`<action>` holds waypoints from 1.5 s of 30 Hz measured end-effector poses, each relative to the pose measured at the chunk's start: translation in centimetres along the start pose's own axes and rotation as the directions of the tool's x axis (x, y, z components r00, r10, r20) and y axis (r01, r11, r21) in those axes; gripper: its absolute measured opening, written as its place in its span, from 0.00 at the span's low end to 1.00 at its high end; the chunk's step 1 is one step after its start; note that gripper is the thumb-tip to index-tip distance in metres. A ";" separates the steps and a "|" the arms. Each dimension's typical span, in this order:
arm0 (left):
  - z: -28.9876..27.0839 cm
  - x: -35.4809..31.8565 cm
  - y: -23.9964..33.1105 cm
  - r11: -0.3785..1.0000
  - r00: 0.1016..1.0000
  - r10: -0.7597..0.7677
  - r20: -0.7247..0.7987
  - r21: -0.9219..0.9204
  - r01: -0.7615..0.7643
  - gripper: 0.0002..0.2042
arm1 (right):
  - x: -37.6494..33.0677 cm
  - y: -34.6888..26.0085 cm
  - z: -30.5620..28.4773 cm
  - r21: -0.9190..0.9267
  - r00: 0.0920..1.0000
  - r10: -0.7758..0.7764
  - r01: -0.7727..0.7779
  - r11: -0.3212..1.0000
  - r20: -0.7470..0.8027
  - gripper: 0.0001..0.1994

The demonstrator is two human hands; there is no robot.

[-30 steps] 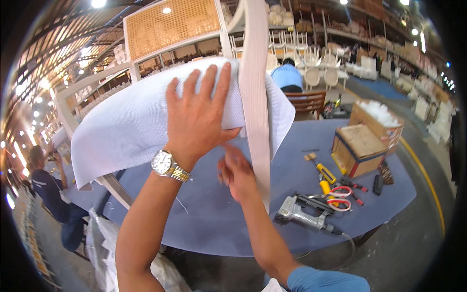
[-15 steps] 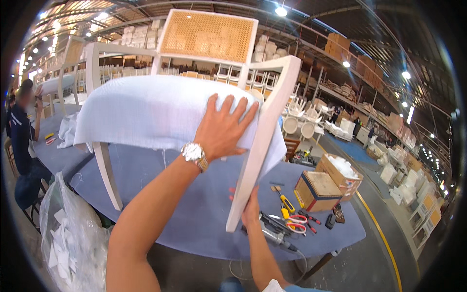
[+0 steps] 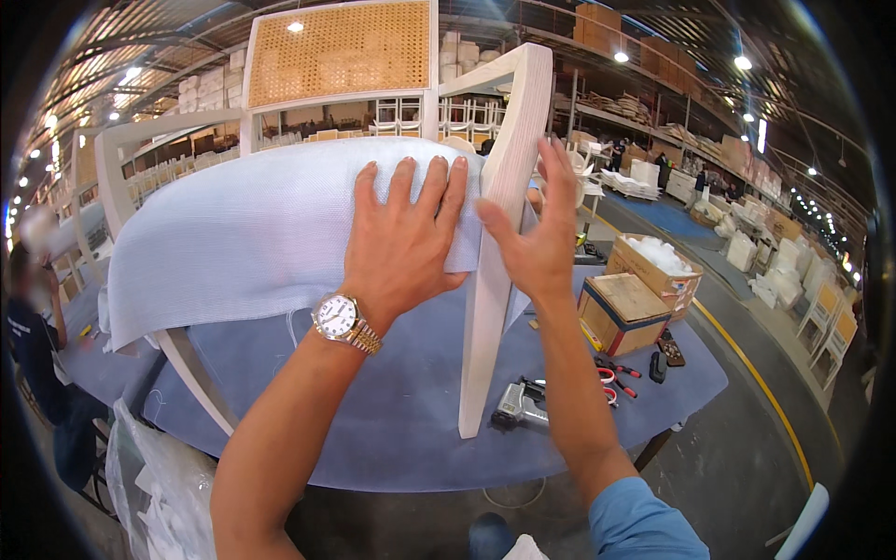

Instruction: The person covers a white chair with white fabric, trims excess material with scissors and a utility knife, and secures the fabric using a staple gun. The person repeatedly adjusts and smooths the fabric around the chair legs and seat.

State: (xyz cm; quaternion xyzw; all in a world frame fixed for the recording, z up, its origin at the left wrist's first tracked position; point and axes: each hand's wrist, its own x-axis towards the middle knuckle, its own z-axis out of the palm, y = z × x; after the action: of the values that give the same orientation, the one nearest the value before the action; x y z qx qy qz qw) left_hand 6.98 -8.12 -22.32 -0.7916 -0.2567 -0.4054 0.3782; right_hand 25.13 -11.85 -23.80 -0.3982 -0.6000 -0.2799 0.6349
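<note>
A whitewashed wooden armchair (image 3: 473, 373) with a woven cane back (image 3: 341, 58) stands on the table, its front toward me. Pale blue fabric (image 3: 224, 229) drapes over its seat and hangs loose along the front edge. My left hand (image 3: 406, 233), a watch on its wrist, lies flat on the fabric near the right front corner, fingers spread. Raised beside the right front leg and armrest post is my right hand (image 3: 541, 229), thumb apart from its fingers. It holds nothing visible; whether it touches the post is hard to tell.
On the blue-covered table (image 3: 373, 439) lie a staple gun (image 3: 523, 405), red-handled scissors (image 3: 609, 381) and a wooden box (image 3: 621, 313). Beside that box sits a carton (image 3: 665, 271) with white stuffing. A clear plastic bag (image 3: 173, 495) of scraps hangs lower left. A co-worker (image 3: 35, 327) stands far left.
My right hand has come up from the lower part of the right front leg to beside the armrest post. My left hand stays on the fabric. The view has shifted closer to the chair.
</note>
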 end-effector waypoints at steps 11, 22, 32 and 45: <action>0.2 0.3 0.3 1.000 1.000 -0.010 -0.017 -0.021 0.010 0.57 | -3.2 2.0 -0.6 0.010 0.980 -0.092 0.091 0.996 0.177 0.57; -0.2 0.7 0.6 0.995 0.998 0.063 -0.021 0.079 -0.061 0.56 | -30.4 7.0 -15.8 -0.512 0.520 0.490 -0.114 0.852 0.700 0.31; -0.4 1.0 0.8 0.985 0.997 0.054 0.049 0.159 -0.061 0.56 | -22.9 7.7 -14.8 -0.297 0.496 0.636 -0.599 0.744 0.592 0.19; 1.1 1.0 1.1 0.964 0.985 0.149 0.093 0.209 -0.165 0.60 | -21.0 -8.3 -3.7 0.646 0.644 0.353 -0.295 -0.704 0.679 0.24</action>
State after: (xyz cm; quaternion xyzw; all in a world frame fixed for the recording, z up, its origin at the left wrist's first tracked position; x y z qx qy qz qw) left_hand 8.81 -7.76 -22.35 -0.7786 -0.2499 -0.3134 0.4828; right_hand 17.64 -21.91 -42.93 0.1203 -0.2813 0.6459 0.6994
